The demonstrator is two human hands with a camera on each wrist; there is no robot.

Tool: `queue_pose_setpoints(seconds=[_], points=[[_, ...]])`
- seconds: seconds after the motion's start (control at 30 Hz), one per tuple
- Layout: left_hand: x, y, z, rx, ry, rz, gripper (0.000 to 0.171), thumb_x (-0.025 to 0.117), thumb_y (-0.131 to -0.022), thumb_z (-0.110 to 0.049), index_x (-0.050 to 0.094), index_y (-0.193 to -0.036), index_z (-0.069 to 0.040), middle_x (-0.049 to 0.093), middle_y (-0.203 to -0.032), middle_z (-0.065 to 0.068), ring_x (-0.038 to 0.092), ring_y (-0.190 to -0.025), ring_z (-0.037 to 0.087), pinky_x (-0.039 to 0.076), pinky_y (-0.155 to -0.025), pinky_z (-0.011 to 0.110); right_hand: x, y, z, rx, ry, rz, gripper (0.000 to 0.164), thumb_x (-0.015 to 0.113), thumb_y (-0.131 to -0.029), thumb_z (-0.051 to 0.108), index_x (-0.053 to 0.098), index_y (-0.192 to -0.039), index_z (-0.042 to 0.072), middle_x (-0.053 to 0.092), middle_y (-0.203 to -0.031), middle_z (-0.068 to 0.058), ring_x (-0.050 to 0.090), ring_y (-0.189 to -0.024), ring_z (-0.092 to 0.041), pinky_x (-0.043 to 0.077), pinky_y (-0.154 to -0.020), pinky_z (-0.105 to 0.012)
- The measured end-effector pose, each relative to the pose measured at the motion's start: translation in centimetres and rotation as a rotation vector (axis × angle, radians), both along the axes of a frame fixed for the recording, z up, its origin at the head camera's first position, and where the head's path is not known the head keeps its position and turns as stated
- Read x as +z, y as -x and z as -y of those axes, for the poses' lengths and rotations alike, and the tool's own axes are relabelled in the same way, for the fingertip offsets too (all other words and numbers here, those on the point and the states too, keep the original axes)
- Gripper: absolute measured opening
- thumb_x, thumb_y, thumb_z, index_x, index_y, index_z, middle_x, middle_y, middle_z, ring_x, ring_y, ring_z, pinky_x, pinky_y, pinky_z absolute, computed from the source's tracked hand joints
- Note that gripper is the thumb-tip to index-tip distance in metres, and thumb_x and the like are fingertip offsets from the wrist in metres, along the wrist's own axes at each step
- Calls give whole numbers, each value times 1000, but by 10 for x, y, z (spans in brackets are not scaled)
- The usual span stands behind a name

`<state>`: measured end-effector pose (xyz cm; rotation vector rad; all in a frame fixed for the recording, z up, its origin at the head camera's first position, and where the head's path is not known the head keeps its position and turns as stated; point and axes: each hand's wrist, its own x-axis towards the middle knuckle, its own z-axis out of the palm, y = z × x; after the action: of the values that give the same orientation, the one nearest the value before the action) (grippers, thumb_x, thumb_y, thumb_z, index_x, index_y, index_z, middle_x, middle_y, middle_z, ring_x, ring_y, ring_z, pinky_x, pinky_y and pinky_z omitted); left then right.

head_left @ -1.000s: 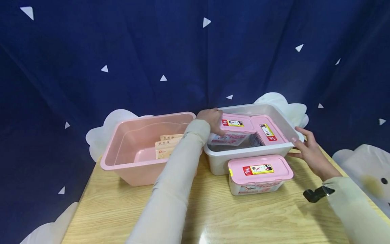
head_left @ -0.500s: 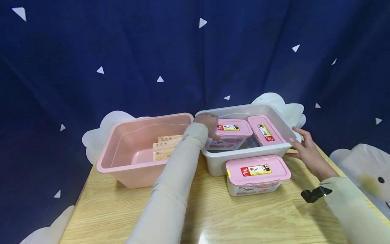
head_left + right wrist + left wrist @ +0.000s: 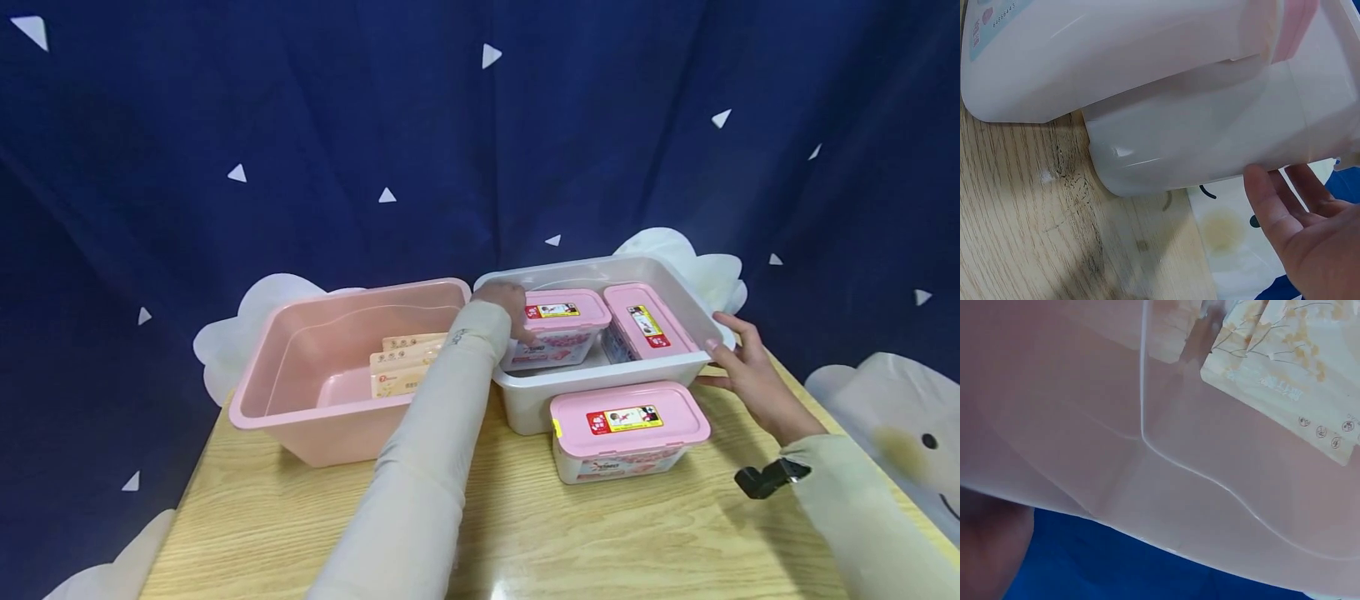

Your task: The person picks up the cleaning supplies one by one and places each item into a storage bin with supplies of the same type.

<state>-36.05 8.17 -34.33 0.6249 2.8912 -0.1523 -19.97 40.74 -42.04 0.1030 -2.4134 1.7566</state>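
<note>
In the head view, my left hand point(image 3: 504, 302) grips the left end of a pink-lidded plastic tub point(image 3: 570, 323) inside the white bin point(image 3: 525, 382). The thumb lies along the tub's front, while the other fingers are mostly hidden. A second pink-lidded tub point(image 3: 649, 322) sits to its right in the bin, turned lengthwise. At the bin's right front corner, my right hand point(image 3: 757, 379) touches the outer wall with fingers spread. The right wrist view shows the thumb point(image 3: 1266, 200) against the bin wall point(image 3: 1197, 131). Only part of the left hand point(image 3: 991, 547) appears in the left wrist view.
A third pink-lidded tub point(image 3: 630, 429) stands on the wooden table point(image 3: 570, 533), close in front of the white bin. To the left is a pink bin point(image 3: 300, 417) with several flat packets point(image 3: 397, 371). A dark blue curtain point(image 3: 345, 108) hangs behind.
My left hand has lowered the tilted tub level into the white bin and moved it left, widening the gap to the second tub. My right hand stays at the bin's corner.
</note>
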Motion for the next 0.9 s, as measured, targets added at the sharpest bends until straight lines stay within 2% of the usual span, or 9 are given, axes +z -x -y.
queue_pose_setpoints(seconds=[0.3, 0.37, 0.53, 0.67, 0.77, 0.9], points=[[-4, 2, 8, -60, 72, -1, 62, 86, -63, -53, 70, -114, -22, 70, -100, -5, 59, -93, 16, 52, -88, 29, -1, 0, 2, -15, -24, -10, 60, 39, -107, 29, 6, -155, 18, 12, -146, -35, 55, -96, 14, 59, -73, -24], [-3, 2, 8, -85, 83, -21, 60, 85, -64, -52, 70, -113, -21, 70, -100, -5, 60, -92, 17, 52, -88, 29, 0, -1, 2, -15, -37, -12, 59, 38, -107, 29, 6, -155, 18, 12, -146, -34, 54, -97, 14, 59, -74, -24], [-3, 1, 7, -101, 83, -45, 55, 83, -67, -52, 71, -111, -21, 70, -98, -5, 61, -91, 17, 52, -88, 30, 1, -1, 1, -18, -40, -2, 60, 38, -107, 29, 5, -155, 19, 11, -148, -34, 54, -96, 14, 59, -74, -25], [-2, 0, 7, -113, 85, -58, 55, 81, -71, -55, 70, -112, -20, 70, -96, -5, 61, -90, 17, 52, -87, 30, 0, 0, 2, -18, -33, -1, 61, 39, -107, 27, 3, -155, 15, 11, -148, -34, 55, -95, 14, 59, -73, -24], [-2, -2, 7, -133, 76, -82, 60, 81, -71, -55, 68, -117, -19, 67, -103, -3, 60, -95, 18, 52, -92, 31, -1, 0, 2, -19, -35, -4, 62, 39, -107, 25, 2, -155, 12, 12, -148, -35, 56, -94, 14, 59, -72, -24], [0, -2, 7, -199, 87, -185, 66, 84, -68, -55, 69, -120, -18, 58, -120, 2, 56, -111, 20, 49, -102, 35, 0, 0, 1, -25, -25, -11, 61, 40, -107, 25, 3, -154, 12, 14, -146, -34, 56, -94, 13, 59, -72, -25]])
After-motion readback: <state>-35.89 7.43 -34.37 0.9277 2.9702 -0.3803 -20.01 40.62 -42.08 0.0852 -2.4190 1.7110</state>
